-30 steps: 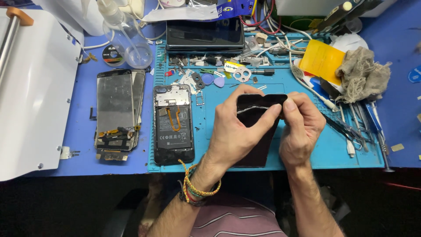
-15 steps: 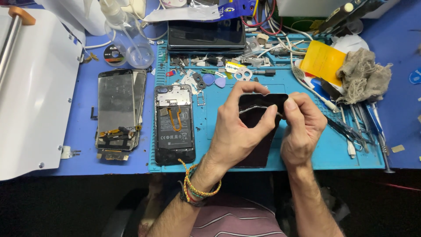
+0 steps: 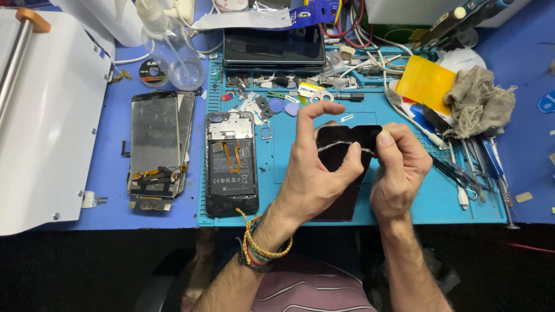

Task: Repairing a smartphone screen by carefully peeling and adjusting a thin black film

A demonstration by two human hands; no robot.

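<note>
My left hand (image 3: 315, 173) and my right hand (image 3: 400, 166) hold a black phone panel (image 3: 347, 173) upright-tilted above the teal work mat (image 3: 404, 110). A thin pale strip (image 3: 341, 145) runs across the panel's top between the fingertips of both hands. The left index finger is raised, the thumb presses the panel. Left of my hands an opened black phone (image 3: 232, 164) lies on the mat with its battery and an orange flex cable showing.
A detached screen assembly (image 3: 156, 144) lies on the blue table left of the mat. A large white sheet device (image 3: 40, 115) is at far left. Small parts, picks, tweezers (image 3: 462, 170), a yellow card (image 3: 425, 84), a grey rag (image 3: 480, 101) and a dark tablet (image 3: 274, 46) crowd the back and right.
The panel and both hands have shifted slightly up and the left index finger has lifted off the panel; the pale strip stays pinched between the fingertips.
</note>
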